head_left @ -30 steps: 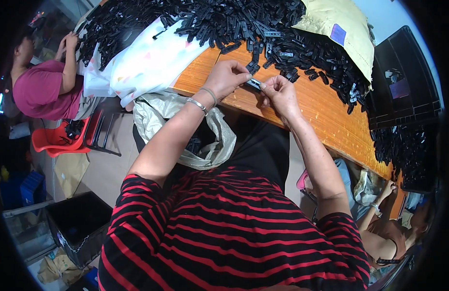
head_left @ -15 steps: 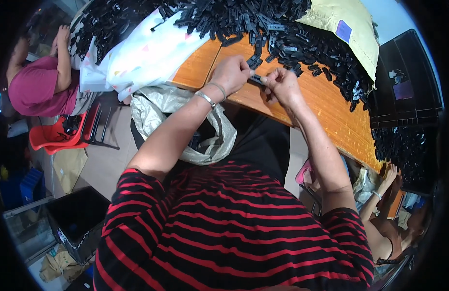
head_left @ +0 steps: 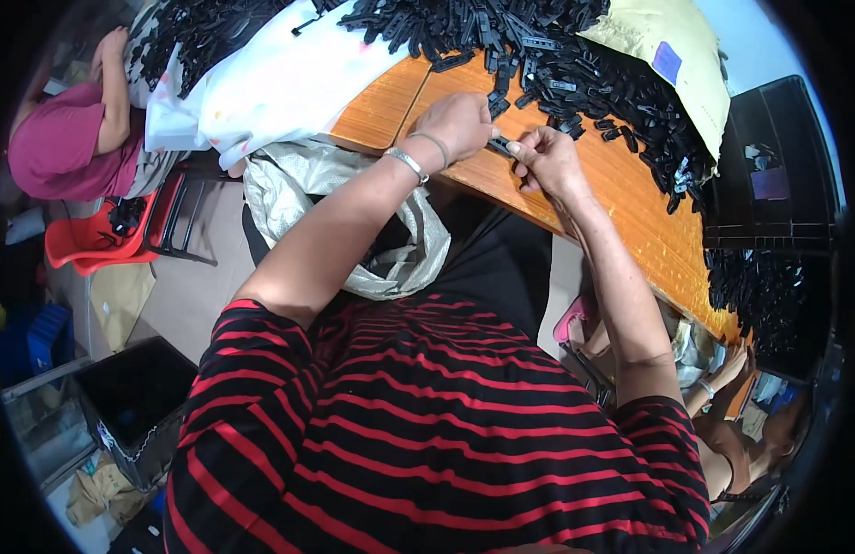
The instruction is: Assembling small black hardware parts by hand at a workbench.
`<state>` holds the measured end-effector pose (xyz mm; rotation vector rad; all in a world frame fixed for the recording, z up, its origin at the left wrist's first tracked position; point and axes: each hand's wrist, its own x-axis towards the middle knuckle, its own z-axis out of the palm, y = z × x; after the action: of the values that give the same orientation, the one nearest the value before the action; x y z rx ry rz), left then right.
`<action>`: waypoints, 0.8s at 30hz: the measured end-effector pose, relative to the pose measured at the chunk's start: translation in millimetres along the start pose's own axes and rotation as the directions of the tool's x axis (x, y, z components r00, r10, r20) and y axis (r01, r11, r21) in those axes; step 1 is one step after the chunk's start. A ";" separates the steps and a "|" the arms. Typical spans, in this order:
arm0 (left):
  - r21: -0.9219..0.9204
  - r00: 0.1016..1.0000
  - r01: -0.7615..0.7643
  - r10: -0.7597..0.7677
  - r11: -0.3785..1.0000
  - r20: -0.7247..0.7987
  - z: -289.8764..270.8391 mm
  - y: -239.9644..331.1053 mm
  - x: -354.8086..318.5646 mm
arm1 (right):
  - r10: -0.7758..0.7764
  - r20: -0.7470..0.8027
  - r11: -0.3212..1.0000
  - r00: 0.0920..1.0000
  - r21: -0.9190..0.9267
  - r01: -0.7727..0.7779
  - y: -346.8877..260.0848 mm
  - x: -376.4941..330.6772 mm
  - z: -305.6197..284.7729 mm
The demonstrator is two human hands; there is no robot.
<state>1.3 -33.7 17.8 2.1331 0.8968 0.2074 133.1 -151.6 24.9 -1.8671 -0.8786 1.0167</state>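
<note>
- Nearest, a red-and-black striped shirt covers the person's torso, facing the near edge of the wooden table.
- A pale woven sack gapes open just below the table's near edge, between it and the person's body.
- The left hand is over the table near its front edge, a bracelet at the wrist; its thumb and fingertips are drawn together on one end of a small black part.
- The right hand, also above the table, pinches the other end between thumb and bent fingers, with hardly any gap.
- The part is between the two hands, just in from the table's near edge; whether it touches the wood cannot be told.
- Beyond the hands, a heap of black parts spreads across the table's far side, some loose pieces lying toward the bare wood.
- A white plastic bag drapes over the table's left portion.
- A pale yellow sack stands over the heap at the table's far right.
- Well left of the table, someone in a maroon top sits by a red chair.
</note>
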 end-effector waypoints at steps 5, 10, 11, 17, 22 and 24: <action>0.020 0.947 -0.195 0.193 0.981 -0.255 10.1 -17.0 -12.2 | -0.150 -0.047 0.987 0.988 -0.057 0.148 16.7 3.6 9.1; -0.173 0.978 -0.151 0.122 0.973 -0.169 -20.1 -46.1 -90.0 | -0.163 0.069 0.973 0.984 -0.152 0.172 5.2 -32.5 -11.2; -0.187 0.979 -0.132 0.099 0.973 -0.179 -26.0 -58.3 -103.2 | -0.169 0.023 0.960 0.985 -0.223 0.170 6.7 -34.9 -18.5; 0.027 0.835 -0.288 0.265 0.957 -0.483 -25.0 -39.1 -87.5 | -0.678 -0.108 0.538 0.727 -0.747 0.390 14.6 -2.1 -53.9; 0.195 0.804 -0.349 0.400 0.917 -0.440 14.5 0.4 -28.6 | -0.656 0.164 0.249 0.736 -0.875 0.416 6.0 16.5 -51.8; 0.323 0.811 -0.280 0.403 0.904 -0.424 24.3 6.9 -13.4 | -0.633 0.186 0.268 0.751 -0.858 0.439 3.5 14.3 -46.2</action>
<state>5.3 -60.4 8.5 2.5244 0.8261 0.8948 180.7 -156.0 33.1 -2.0750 -2.0118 -0.1930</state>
